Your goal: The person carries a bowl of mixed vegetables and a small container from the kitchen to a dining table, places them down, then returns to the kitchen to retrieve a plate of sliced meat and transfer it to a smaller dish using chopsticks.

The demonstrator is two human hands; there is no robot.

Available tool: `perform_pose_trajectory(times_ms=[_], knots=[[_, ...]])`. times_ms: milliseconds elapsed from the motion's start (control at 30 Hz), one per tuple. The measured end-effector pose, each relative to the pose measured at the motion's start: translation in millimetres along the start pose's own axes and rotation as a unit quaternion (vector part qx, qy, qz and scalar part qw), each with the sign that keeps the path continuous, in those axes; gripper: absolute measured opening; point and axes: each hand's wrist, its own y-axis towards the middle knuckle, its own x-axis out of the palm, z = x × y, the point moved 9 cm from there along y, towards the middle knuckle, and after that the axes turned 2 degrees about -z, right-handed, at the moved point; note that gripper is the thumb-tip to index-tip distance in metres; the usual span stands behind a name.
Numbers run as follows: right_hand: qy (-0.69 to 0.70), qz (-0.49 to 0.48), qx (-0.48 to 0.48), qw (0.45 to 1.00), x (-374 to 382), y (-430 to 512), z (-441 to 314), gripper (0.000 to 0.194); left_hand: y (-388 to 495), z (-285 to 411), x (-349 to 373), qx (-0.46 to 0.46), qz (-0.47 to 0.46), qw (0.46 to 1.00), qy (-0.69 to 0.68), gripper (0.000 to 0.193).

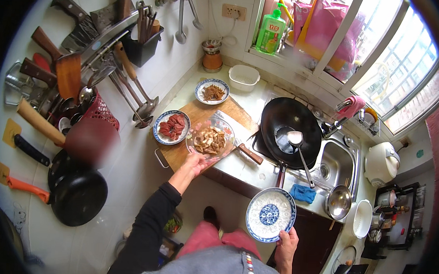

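My left hand (194,164) grips the near rim of a clear glass bowl with a pink flower pattern (228,132). Sliced pale-brown food, perhaps meat or mushrooms (210,139), lies in it. In my right hand (287,241) is a blue-and-white patterned plate (270,215) with nothing on it, held by its rim in front of the counter edge. A plate of sliced red meat (172,127) sits left of the bowl on the wooden cutting board (184,160). Farther back, another plate (212,91) holds brown strips. Right of the bowl lies a cleaver with a wooden handle (250,154).
A black wok (276,114) with a metal turner (296,138) inside sits beside the steel sink (339,158); its handle points toward me. A blue cloth (303,193) and a metal bowl (338,202) lie near the counter edge. Pans (78,198) and utensils hang on the left wall.
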Motion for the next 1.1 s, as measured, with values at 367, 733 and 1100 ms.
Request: perform_pose_trajectory(times_ms=[367, 733, 1100], knots=[[-0.018, -0.058, 0.021, 0.998, 36.5, 32.9, -10.5, 0.02, -15.9, 18.8, -0.3, -0.017, 0.026, 0.995, 0.092, 0.054], [-0.036, -0.097, 0.018, 0.995, 71.4, 75.1, -22.1, 0.018, -19.2, 58.2, -9.1, -0.016, 0.03, 0.976, 0.215, 0.042], [-0.018, -0.031, 0.029, 0.999, 68.8, 96.6, -20.1, 0.013, -81.2, 86.7, 41.3, 0.065, 0.04, 0.835, 0.546, 0.038]])
